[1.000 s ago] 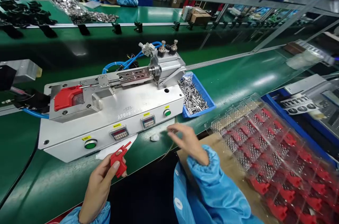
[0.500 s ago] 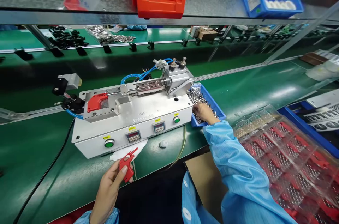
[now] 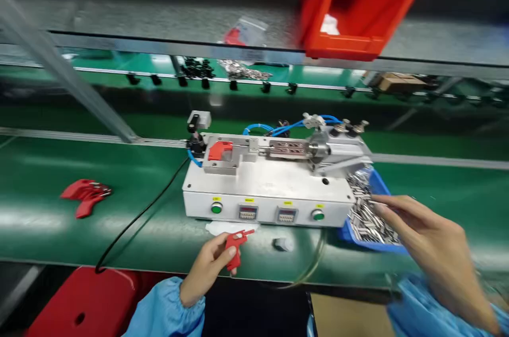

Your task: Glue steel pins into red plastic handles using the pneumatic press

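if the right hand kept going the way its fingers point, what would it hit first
Most likely the small metal pins heaped in the blue tray: the right hand points left, fingertips just over them. Beyond lies the grey machine. Depth is hard to judge.

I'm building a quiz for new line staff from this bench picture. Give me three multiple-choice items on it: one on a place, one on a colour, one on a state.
1. Where does the blue tray of small metal pins sit?
A. at the machine's right end
B. on the top shelf
C. at the belt's far left

2. What colour are the two round buttons on the machine's front?
A. yellow
B. green
C. black

3. What is the left hand doing?
A. lying flat and empty
B. pressing a button
C. gripping a small red plastic part

Answers:
1 A: the blue tray lies against the grey metal machine, under the right hand.
2 B: both round buttons are green.
3 C: the left hand pinches the red plastic part.
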### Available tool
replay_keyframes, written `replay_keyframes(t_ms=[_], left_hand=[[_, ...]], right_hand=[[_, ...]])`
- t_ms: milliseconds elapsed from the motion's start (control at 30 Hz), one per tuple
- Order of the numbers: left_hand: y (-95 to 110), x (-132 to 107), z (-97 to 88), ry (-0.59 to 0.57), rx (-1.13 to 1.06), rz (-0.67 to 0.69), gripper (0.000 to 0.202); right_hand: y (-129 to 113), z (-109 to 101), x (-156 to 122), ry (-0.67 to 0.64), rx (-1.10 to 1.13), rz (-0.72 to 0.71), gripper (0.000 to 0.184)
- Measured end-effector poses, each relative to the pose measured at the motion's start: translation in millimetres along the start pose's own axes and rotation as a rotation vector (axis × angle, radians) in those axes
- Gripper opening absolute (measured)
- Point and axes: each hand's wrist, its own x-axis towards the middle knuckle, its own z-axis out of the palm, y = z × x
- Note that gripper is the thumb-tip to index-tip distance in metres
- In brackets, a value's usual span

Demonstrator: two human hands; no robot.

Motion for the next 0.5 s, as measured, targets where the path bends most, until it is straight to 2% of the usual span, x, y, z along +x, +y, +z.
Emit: replay_keyframes(t_ms=[100, 200, 267, 367, 500], left_hand=[[3, 6, 4.0, 0.006, -0.032, 0.044, 0.054], [6, 3, 6.6, 0.009, -0.042, 0.07, 0.055], [7, -1, 6.2, 0.016, -0.043, 0.08, 0.055], [9, -8, 1.9, 0.052, -0.04, 0.099, 0.054], [10, -16, -7.7, 0.123, -0.05, 0.115, 0.056]], right_hand=[[-36, 16, 20, -0.13, -0.004, -0.291, 0.024], [-70, 53, 52, -0.25, -0.007, -0.546, 0.025], [-91, 82, 76, -0.294, -0.056, -0.616, 0.024], [-122, 123, 108, -0.349, -0.222, -0.636, 0.019], [-162, 161, 136, -0.447, -0.563, -0.703, 0.022]])
